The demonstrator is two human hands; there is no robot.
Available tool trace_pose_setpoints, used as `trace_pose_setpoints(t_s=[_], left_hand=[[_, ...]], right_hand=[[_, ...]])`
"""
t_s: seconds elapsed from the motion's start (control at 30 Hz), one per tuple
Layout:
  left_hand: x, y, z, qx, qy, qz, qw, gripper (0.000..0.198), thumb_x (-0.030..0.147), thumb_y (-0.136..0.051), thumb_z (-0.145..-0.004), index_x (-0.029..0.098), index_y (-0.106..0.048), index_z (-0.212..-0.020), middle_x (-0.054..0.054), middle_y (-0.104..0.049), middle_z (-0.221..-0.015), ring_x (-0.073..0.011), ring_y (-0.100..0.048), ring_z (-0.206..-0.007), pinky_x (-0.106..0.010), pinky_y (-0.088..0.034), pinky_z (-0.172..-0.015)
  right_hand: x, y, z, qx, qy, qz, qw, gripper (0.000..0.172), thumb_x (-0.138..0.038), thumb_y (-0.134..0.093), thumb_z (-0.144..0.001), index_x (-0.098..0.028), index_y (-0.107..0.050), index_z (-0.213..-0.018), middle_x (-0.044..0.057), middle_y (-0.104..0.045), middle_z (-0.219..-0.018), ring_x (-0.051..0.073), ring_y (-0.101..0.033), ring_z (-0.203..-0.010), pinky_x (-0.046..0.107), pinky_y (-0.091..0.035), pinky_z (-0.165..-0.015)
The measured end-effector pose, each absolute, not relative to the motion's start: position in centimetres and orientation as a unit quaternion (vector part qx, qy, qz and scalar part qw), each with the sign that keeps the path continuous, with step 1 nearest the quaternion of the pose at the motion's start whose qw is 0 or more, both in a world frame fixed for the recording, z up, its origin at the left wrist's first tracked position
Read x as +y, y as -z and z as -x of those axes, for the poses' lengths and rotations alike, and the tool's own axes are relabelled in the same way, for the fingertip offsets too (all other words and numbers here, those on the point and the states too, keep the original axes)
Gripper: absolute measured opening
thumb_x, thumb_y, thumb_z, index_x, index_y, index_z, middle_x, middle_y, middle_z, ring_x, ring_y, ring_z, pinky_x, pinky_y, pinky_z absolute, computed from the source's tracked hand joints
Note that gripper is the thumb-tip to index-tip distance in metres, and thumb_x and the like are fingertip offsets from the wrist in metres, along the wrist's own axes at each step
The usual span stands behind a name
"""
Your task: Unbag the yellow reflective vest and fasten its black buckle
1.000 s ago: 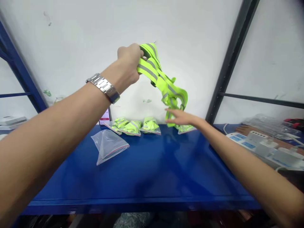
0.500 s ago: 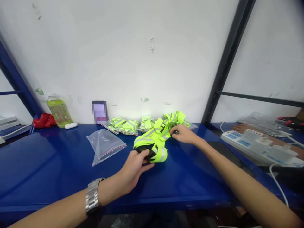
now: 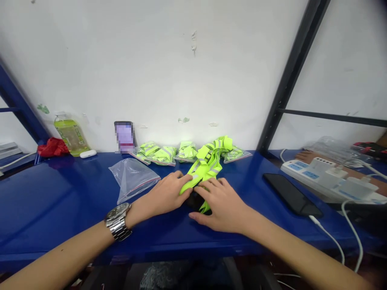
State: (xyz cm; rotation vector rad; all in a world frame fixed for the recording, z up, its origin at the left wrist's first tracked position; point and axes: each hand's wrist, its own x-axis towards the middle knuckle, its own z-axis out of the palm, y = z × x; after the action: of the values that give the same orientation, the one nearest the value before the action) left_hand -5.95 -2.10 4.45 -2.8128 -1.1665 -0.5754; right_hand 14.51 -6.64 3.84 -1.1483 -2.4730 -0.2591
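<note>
The reflective strap (image 3: 208, 163) is crumpled neon-yellow webbing with grey bands, lying mid-desk toward the back edge. The left hand (image 3: 167, 195) pinches its near end, fingers curled; the right hand (image 3: 222, 205) presses flat on it, fingers spread. Just left lies a clear, glossy zip bag (image 3: 133, 181).

I'm looking at a small packing station in a workshop or stockroom, not a home. The work surface is a blue steel shelf (image 3: 75, 201) of a rack, with a black upright (image 3: 287, 76) at its back right and a blue one (image 3: 18, 104) at the left. Behind it is a bare, scuffed white wall (image 3: 181, 60). Along the back edge lie sealed packs (image 3: 160, 154) of neon reflective strap, with one empty zip bag (image 3: 133, 177) in front of them and a loose strap (image 3: 208, 161) mid-shelf. Past the black upright sits a power strip (image 3: 329, 177) crowded with chargers. A phone (image 3: 292, 194) lies plugged into a cable near the right end, and a drink bottle (image 3: 71, 135) stands at the back left.
</note>
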Motion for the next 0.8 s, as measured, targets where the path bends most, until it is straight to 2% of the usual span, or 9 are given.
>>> trace_pose_setpoints(t_s=[0.1,0.2,0.3,0.37,0.43,0.5,0.6,0.7,0.8], left_hand=[[-1.4,-3.4,6.2,-0.443,0.181,0.878,0.015,0.029,0.027,-0.036,-0.094,0.017,-0.05,-0.118,-0.009,-0.062,-0.087,-0.0236,-0.062,-0.083,-0.034,-0.047,-0.074],[-1.6,-3.1,6.1,-0.51,0.182,0.84,0.035,0.027,0.025,-0.03,-0.096,0.018,-0.045,-0.117,-0.005,-0.062,-0.073,-0.023,-0.063,-0.068,-0.032,-0.045,-0.066],[-1.8,-3.1,6.1,-0.55,0.161,0.816,0.069,0.029,0.025,-0.031,-0.095,0.016,-0.042,-0.12,-0.004,-0.06,-0.065,-0.0248,-0.063,-0.062,-0.033,-0.046,-0.064],[-1.7,-2.9,6.1,-0.545,0.187,0.806,0.134,0.033,0.023,-0.037,-0.092,0.013,-0.042,-0.123,-0.011,-0.064,-0.079,-0.0292,-0.065,-0.076,-0.039,-0.049,-0.071],[-1.5,-2.8,6.0,-0.467,0.233,0.829,0.201,0.033,0.017,-0.041,-0.089,0.016,-0.046,-0.122,-0.018,-0.061,-0.107,-0.0328,-0.06,-0.1,-0.046,-0.047,-0.084],[-1.4,-2.9,5.7,-0.329,0.26,0.882,0.216,0.033,0.011,-0.042,-0.086,0.02,-0.051,-0.117,-0.017,-0.053,-0.126,-0.0317,-0.05,-0.118,-0.048,-0.042,-0.097],[-1.2,-3.2,4.9,-0.198,0.261,0.931,0.165,0.027,0.014,-0.045,-0.087,0.016,-0.055,-0.112,-0.019,-0.048,-0.13,-0.0308,-0.042,-0.128,-0.048,-0.038,-0.105],[-0.7,-3.1,4.3,-0.208,0.267,0.933,0.125,0.026,0.024,-0.05,-0.088,0.012,-0.058,-0.109,-0.024,-0.042,-0.135,-0.0355,-0.039,-0.13,-0.052,-0.038,-0.104],[0.1,-2.7,4.4,-0.218,0.255,0.94,0.066,0.029,0.027,-0.052,-0.088,0.015,-0.058,-0.113,-0.022,-0.046,-0.132,-0.0329,-0.045,-0.124,-0.048,-0.042,-0.101]], right_hand=[[-6.0,-3.4,-15.5,-0.891,0.088,0.418,0.151,0.052,-0.055,-0.043,-0.092,-0.017,-0.056,-0.124,0.014,-0.063,-0.113,0.031,-0.053,-0.103,0.046,-0.041,-0.082],[-3.2,-3.3,-17.7,-0.902,0.053,0.407,0.133,0.062,-0.058,-0.043,-0.091,-0.017,-0.047,-0.136,0.016,-0.059,-0.119,0.033,-0.05,-0.108,0.048,-0.043,-0.084],[-1.0,-3.3,-19.3,-0.906,0.002,0.396,0.146,0.064,-0.058,-0.05,-0.088,-0.017,-0.045,-0.138,0.015,-0.059,-0.119,0.031,-0.05,-0.107,0.048,-0.044,-0.089],[-0.4,-3.1,-19.6,-0.907,-0.019,0.383,0.175,0.063,-0.055,-0.055,-0.086,-0.017,-0.047,-0.136,0.015,-0.058,-0.121,0.03,-0.05,-0.109,0.047,-0.043,-0.093],[-0.5,-2.8,-19.5,-0.906,-0.024,0.371,0.203,0.062,-0.052,-0.058,-0.086,-0.016,-0.046,-0.135,0.015,-0.057,-0.123,0.029,-0.049,-0.112,0.046,-0.042,-0.096],[-0.8,-2.5,-19.3,-0.906,-0.015,0.361,0.221,0.062,-0.049,-0.06,-0.085,-0.016,-0.045,-0.135,0.015,-0.056,-0.124,0.028,-0.049,-0.114,0.046,-0.041,-0.097],[-1.1,-2.5,-19.0,-0.91,0.001,0.338,0.241,0.06,-0.042,-0.063,-0.085,-0.018,-0.042,-0.136,0.014,-0.055,-0.127,0.028,-0.049,-0.117,0.046,-0.039,-0.099],[-1.3,-2.7,-18.8,-0.905,-0.011,0.332,0.266,0.057,-0.037,-0.066,-0.082,-0.018,-0.043,-0.13,0.013,-0.056,-0.125,0.027,-0.05,-0.116,0.044,-0.041,-0.098],[-1.5,-2.7,-18.8,-0.891,-0.045,0.356,0.278,0.051,-0.037,-0.068,-0.079,-0.019,-0.045,-0.121,0.012,-0.058,-0.117,0.026,-0.054,-0.108,0.041,-0.045,-0.091]])
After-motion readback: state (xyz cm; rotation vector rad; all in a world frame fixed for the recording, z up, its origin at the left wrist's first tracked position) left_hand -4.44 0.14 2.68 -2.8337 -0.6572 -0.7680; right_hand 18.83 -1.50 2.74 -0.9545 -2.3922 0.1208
